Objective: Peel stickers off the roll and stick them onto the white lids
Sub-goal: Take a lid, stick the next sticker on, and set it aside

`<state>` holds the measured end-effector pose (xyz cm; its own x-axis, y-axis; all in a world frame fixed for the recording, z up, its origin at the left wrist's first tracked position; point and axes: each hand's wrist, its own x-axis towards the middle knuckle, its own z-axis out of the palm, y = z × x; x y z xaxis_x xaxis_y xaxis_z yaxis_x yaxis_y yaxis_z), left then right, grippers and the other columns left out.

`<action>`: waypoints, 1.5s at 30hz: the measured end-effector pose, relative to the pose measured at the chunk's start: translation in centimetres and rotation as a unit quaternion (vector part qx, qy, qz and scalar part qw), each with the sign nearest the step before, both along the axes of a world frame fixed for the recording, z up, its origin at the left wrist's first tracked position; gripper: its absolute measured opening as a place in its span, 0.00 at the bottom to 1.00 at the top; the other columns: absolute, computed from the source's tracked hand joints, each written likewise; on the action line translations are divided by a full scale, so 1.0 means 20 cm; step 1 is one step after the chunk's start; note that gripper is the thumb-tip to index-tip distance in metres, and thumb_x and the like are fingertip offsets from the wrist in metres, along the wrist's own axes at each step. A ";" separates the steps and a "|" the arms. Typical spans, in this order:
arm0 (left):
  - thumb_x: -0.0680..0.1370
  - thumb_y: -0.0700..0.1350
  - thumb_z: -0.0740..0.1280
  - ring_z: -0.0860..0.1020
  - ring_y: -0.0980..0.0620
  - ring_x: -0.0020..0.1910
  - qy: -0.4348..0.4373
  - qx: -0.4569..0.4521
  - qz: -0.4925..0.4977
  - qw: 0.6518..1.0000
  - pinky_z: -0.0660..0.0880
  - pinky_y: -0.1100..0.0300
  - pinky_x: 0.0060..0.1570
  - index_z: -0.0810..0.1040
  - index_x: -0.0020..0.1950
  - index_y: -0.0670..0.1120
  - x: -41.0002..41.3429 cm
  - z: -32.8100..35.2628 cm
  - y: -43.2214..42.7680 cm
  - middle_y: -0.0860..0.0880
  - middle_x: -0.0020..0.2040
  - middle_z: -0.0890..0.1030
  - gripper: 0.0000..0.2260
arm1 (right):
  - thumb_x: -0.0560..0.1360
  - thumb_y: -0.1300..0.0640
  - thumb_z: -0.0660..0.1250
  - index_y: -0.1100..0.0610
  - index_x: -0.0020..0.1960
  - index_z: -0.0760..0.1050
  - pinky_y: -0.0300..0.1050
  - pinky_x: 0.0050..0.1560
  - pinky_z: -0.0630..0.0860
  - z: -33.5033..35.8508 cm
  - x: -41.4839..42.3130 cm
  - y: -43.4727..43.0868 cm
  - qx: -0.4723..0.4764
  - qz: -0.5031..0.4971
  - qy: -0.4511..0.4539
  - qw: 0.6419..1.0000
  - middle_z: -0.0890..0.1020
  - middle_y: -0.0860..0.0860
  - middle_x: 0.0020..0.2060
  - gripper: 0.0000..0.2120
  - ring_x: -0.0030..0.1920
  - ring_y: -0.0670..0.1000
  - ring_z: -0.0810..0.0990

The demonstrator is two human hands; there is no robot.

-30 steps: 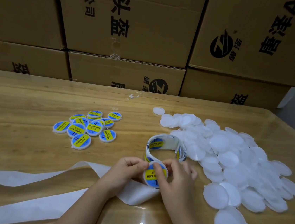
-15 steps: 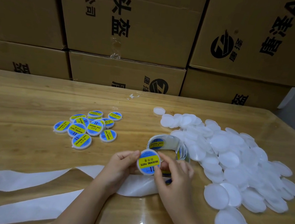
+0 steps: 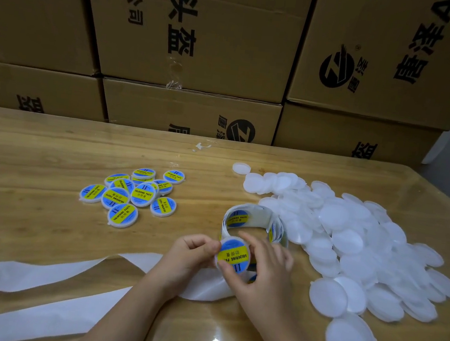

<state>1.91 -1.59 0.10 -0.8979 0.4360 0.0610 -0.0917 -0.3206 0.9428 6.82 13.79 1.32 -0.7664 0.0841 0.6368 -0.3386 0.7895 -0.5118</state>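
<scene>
Above the wooden tabletop [image 3: 30, 218], beside the coiled sticker roll [image 3: 252, 215], your left hand [image 3: 188, 258] and right hand [image 3: 260, 272] pinched the round white plastic lid [image 3: 233, 255], newly lifted and turned, stickered and seemingly ready for the labelled pile [image 3: 134, 191].

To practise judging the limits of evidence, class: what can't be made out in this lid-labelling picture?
1. Head view: the held lid's rim where the left hand and right hand cover it.
2. Head view: small print on the sticker roll, too small.
3. Head view: the backing strip's end, cut by the left edge.
4. Head view: the count of plain lids, overlapping in a pile.
</scene>
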 end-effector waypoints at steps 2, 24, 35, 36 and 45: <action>0.61 0.60 0.79 0.79 0.57 0.34 -0.001 -0.007 -0.018 1.000 0.76 0.64 0.39 0.81 0.32 0.48 0.01 0.00 0.01 0.51 0.31 0.80 0.17 | 0.66 0.35 0.66 0.47 0.49 0.76 0.46 0.55 0.62 0.00 0.00 0.00 -0.004 -0.012 0.013 1.000 0.71 0.33 0.38 0.19 0.45 0.41 0.69; 0.70 0.46 0.74 0.80 0.50 0.40 0.028 -0.046 0.030 0.998 0.77 0.56 0.45 0.81 0.40 0.46 0.02 0.02 0.04 0.44 0.39 0.82 0.05 | 0.73 0.45 0.65 0.45 0.45 0.77 0.36 0.52 0.59 0.01 -0.02 0.03 -0.116 -0.021 -0.015 0.993 0.76 0.43 0.31 0.06 0.40 0.42 0.74; 0.69 0.51 0.72 0.80 0.48 0.38 0.011 -0.018 0.054 0.998 0.78 0.55 0.44 0.82 0.43 0.43 0.00 0.02 0.03 0.41 0.40 0.83 0.11 | 0.71 0.46 0.65 0.47 0.60 0.75 0.54 0.56 0.70 0.01 0.01 0.00 -0.078 0.027 -0.023 0.996 0.78 0.42 0.40 0.18 0.52 0.31 0.68; 0.71 0.50 0.71 0.80 0.49 0.37 0.013 -0.017 0.053 0.998 0.78 0.58 0.41 0.82 0.43 0.43 0.01 0.02 0.03 0.42 0.40 0.83 0.11 | 0.72 0.46 0.63 0.46 0.60 0.74 0.56 0.54 0.72 0.01 0.01 0.00 -0.081 0.035 -0.017 0.996 0.77 0.41 0.41 0.17 0.52 0.29 0.66; 0.75 0.49 0.67 0.80 0.50 0.39 0.016 -0.022 0.053 0.998 0.77 0.61 0.42 0.83 0.48 0.42 0.02 0.04 0.03 0.42 0.43 0.83 0.12 | 0.73 0.46 0.60 0.46 0.59 0.74 0.56 0.52 0.72 0.01 0.02 0.00 -0.083 0.067 -0.019 0.994 0.74 0.36 0.38 0.16 0.50 0.35 0.67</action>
